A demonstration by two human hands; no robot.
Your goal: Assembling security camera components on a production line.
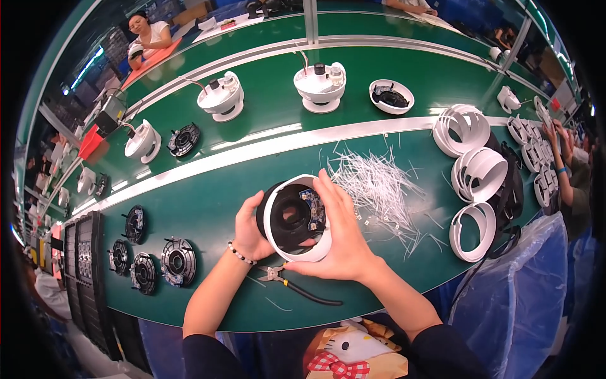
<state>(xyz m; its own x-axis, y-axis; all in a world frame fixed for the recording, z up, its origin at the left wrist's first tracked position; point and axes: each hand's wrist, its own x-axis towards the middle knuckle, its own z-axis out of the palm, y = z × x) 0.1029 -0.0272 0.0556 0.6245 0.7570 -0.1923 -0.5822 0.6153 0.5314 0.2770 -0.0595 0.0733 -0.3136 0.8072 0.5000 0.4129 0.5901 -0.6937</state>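
Green workbench point(211, 221) here, with another green strip point(271, 101) run across the upper frame. Dead centre, a white ring point(320, 250) is held just above the bench, with a black round part point(291, 239) showing through it. The left side is cupped by the left hand point(251, 227), half curled, most fingers hidden behind. The right rim is clasped by the right hand point(338, 234), opened wide, thumb low and fingers up top. Probably gripped from both sides for steadiness, with the open face turned up to be seen. The cutters point(305, 294) are parked just below, likely for easy grabbing; same guess for the white strips point(375, 183) heaped right of centre.

Containers: a black board-bearing piece point(389, 96) is nested in a white bowl point(391, 110), upper right of centre. Lower right, something blue is covered by clear plastic point(517, 303); contents can't be made out.
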